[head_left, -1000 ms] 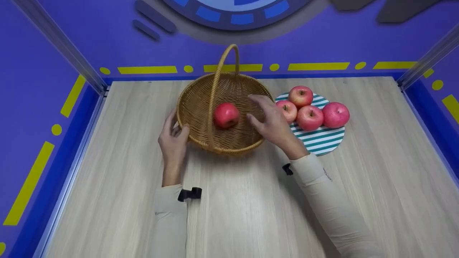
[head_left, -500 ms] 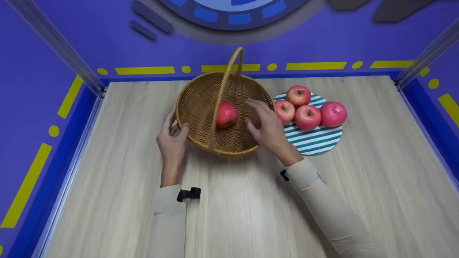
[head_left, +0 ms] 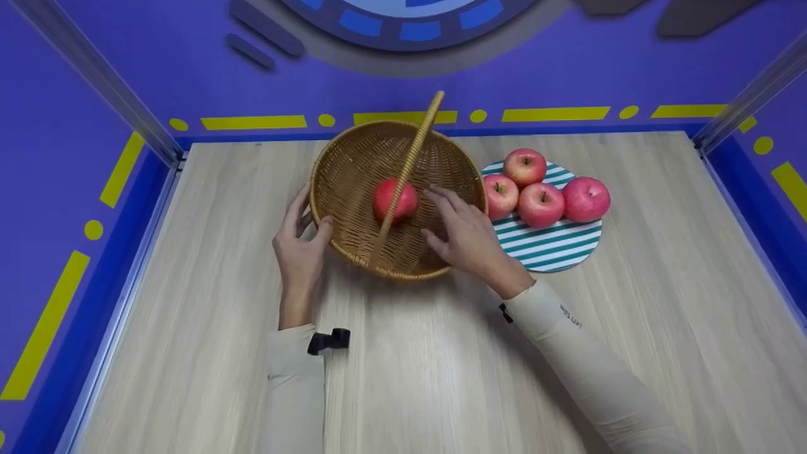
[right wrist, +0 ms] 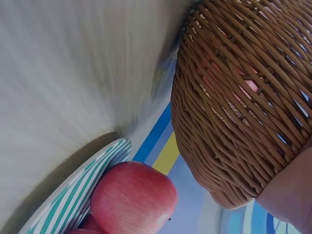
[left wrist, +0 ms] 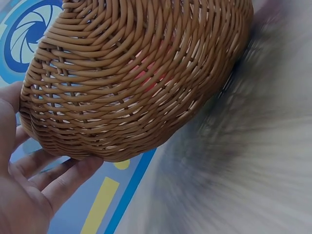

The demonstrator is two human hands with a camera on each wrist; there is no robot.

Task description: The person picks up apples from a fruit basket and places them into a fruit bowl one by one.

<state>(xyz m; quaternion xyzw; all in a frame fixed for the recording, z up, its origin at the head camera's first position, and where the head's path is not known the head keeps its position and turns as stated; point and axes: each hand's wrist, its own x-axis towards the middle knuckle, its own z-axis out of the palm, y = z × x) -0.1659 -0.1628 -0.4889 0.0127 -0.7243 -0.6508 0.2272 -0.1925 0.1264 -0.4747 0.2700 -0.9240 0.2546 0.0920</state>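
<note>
A brown wicker basket (head_left: pixel 353 176) with a thin arched handle (head_left: pixel 413 154) stands near the back of the table. One red apple (head_left: pixel 386 200) lies inside it, partly behind the handle. My left hand (head_left: pixel 300 249) grips the basket's left side, thumb at the rim and fingers against the outer wall; the left wrist view shows those fingers (left wrist: pixel 68 180) under the weave. Across the right rim reaches my right hand (head_left: pixel 470 243), its fingers and thumb spread inside the basket, holding nothing. Whether its palm touches the rim, I cannot tell.
Right of the basket lies a round plate (head_left: pixel 555 249) with green and white stripes. Several apples (head_left: pixel 541 205) and a pinker round fruit (head_left: pixel 586 199) sit on it. Blue panels (head_left: pixel 220 82) wall the wooden table (head_left: pixel 403 353) at the back and sides.
The basket has turned slightly clockwise, so the handle's top has swung to the right and now crosses the apple. My right hand has lowered a little at the right rim.
</note>
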